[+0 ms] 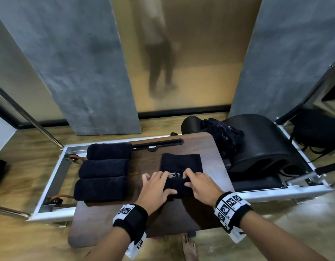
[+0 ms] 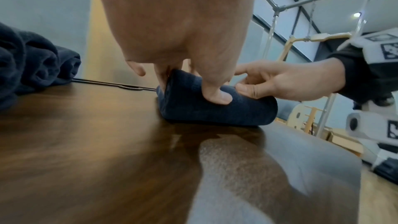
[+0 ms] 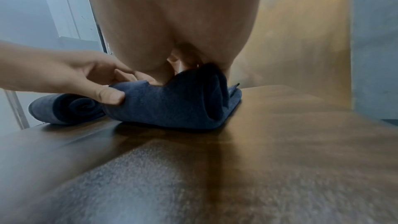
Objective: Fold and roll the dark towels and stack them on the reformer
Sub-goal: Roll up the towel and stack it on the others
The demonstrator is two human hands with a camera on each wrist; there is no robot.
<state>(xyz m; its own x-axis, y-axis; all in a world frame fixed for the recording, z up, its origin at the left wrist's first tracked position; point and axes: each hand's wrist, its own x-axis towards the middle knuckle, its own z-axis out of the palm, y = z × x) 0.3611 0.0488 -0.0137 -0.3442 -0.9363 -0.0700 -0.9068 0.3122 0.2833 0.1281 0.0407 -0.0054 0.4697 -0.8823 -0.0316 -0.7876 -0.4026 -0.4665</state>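
A folded dark towel point(image 1: 179, 162) lies on the brown wooden board point(image 1: 110, 219), its near end wound into a roll point(image 2: 215, 111). My left hand point(image 1: 157, 185) grips the roll's left part, fingers over the top and thumb against the near side. My right hand point(image 1: 200, 183) grips its right part the same way. In the right wrist view the roll point(image 3: 172, 105) shows its layered end under my right hand point(image 3: 178, 60). Three rolled dark towels point(image 1: 106, 169) lie side by side at the board's left, over the reformer frame point(image 1: 55, 176).
A heap of loose dark towels point(image 1: 225, 136) rests on a black arc barrel point(image 1: 262, 144) at the back right. A black slot point(image 1: 157, 144) runs along the board's far edge. A bare foot point(image 1: 189, 247) stands on the floor below the board.
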